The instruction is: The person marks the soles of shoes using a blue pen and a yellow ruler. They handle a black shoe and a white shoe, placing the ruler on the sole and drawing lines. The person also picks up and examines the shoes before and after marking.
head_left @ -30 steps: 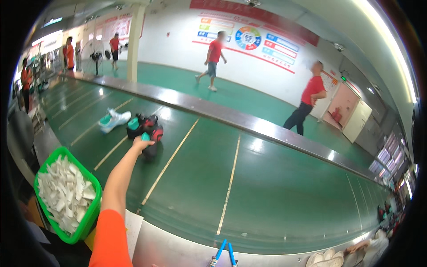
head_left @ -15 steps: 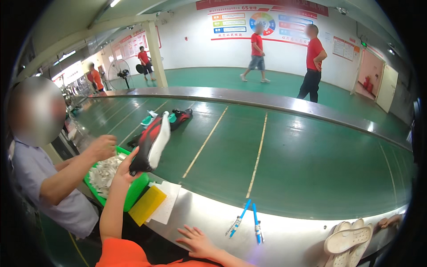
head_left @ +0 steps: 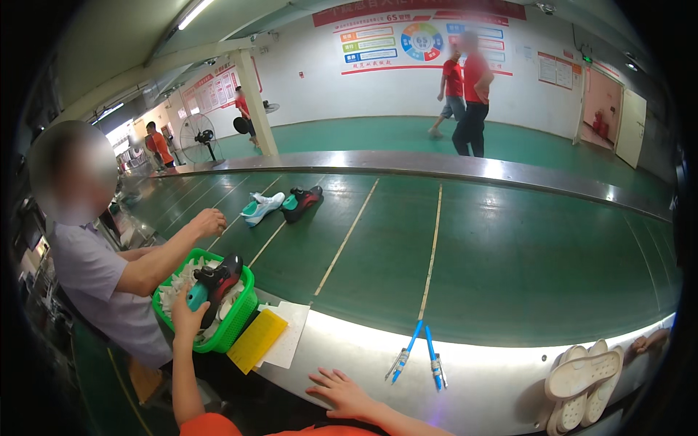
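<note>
My left hand (head_left: 190, 317) grips the black-red shoe (head_left: 224, 277), long axis slanting away rightward; right hand (head_left: 345, 393) farther, flat, empty.

One fisheye view from head height, angled down, left hand (head_left: 187, 314) and right hand (head_left: 339, 392) near, facing across green belt (head_left: 523, 254) toward white wall (head_left: 314, 98)

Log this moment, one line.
left hand: holding black-red sneaker over green basket | right hand: open on metal ledge | ledge: two blue pen-like tools | conveyor belt: blue-white sneaker, second black-red sneaker
</note>
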